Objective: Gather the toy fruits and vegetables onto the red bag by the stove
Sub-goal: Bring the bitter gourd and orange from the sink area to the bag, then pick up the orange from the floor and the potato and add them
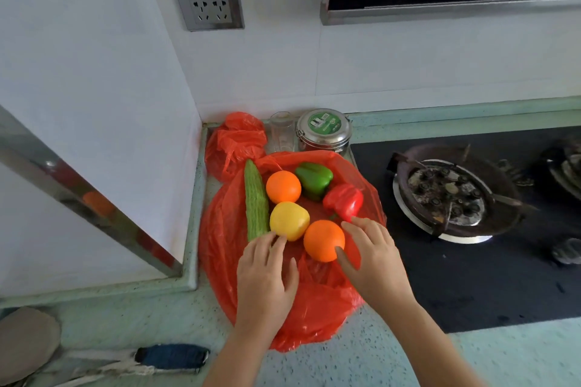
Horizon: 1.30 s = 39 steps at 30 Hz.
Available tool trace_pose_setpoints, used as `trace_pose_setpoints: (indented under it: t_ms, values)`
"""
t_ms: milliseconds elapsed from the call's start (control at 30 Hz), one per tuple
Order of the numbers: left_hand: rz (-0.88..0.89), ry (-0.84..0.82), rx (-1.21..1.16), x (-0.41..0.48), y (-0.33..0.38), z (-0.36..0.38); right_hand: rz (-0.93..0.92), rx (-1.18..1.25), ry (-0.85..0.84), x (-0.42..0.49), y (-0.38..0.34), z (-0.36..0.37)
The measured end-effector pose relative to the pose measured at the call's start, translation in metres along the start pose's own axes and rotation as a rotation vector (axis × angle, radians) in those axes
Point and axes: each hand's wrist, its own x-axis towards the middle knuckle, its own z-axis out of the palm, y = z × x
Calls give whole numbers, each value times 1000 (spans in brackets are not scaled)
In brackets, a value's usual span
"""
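A red plastic bag (317, 305) lies flat on the counter left of the stove. On it rest a green bitter gourd (255, 199), a far orange (283, 187), a green pepper (314, 180), a red pepper (343, 202), a yellow pepper (289, 220) and a near orange (323, 240). My left hand (264, 280) lies over the bag with spread fingers, its tips touching the yellow pepper and the gourd's near end. My right hand (374, 258) cups the near orange's right side, thumb on its front, a fingertip against the red pepper.
A crumpled second red bag (235, 141), a clear glass (282, 132) and a steel lidded tin (323, 130) stand at the back by the wall. The black gas stove (452, 195) is to the right. A blue-handled tool (171, 356) lies at the counter's near left.
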Motion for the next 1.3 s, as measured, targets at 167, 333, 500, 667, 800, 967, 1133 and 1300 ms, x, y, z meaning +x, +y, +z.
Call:
trace_pose_setpoints:
  t_ms: [167, 333, 500, 667, 800, 967, 1133, 1300]
  values:
    - [140, -37, -16, -8, 12, -14, 78, -62, 48, -28, -23, -18]
    - [263, -76, -67, -23, 19, -29, 150, -92, 123, -63, -47, -35]
    - [376, -123, -126, -47, 26, -43, 233, -110, 183, -106, -67, -43]
    - [491, -181, -184, -71, 40, -49, 345, -202, 231, -151, -83, -54]
    - [596, -197, -230, -85, 61, -45, 414, -227, 305, -183, -84, -68]
    - [734, -262, -309, -105, 98, -37, 554, -258, 397, -227, -79, -93]
    - [836, -350, -368, -129, 153, -33, 690, -299, 490, -277, -62, -119]
    - [949, -420, -397, -165, 217, -23, 817, -365, 561, -335, -38, -152]
